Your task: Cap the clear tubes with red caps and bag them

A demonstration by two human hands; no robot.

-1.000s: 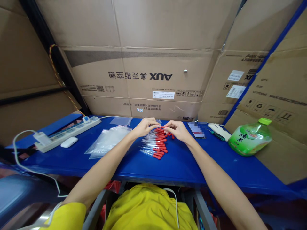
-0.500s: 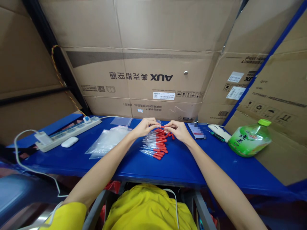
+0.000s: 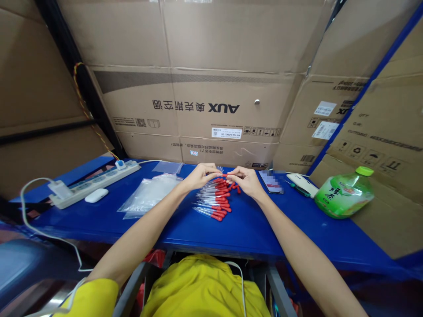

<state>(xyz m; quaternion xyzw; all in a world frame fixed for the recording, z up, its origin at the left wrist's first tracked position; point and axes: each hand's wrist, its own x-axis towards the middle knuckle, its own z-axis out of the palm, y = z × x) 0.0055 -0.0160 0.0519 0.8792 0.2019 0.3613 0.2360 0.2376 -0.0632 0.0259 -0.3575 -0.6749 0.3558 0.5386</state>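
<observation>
Droppers (image 3: 213,200) lie in a row on blue table (image 3: 251,229), long axes left-right, red bulbs to the right. Left hand (image 3: 200,175) and right hand (image 3: 246,180) meet at the row's far end, equally near. Both are curled into a pinch on far dropper (image 3: 220,176), one at each end.

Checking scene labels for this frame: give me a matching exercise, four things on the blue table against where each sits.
1. green bottle
2. power strip
3. clear bags
4. red-bulb droppers

A. far left
B. between left hand and right hand
C. tilted over, far right
D. flat, just to the left of the left hand

Pairs: 1-C, 2-A, 3-D, 4-B
</observation>
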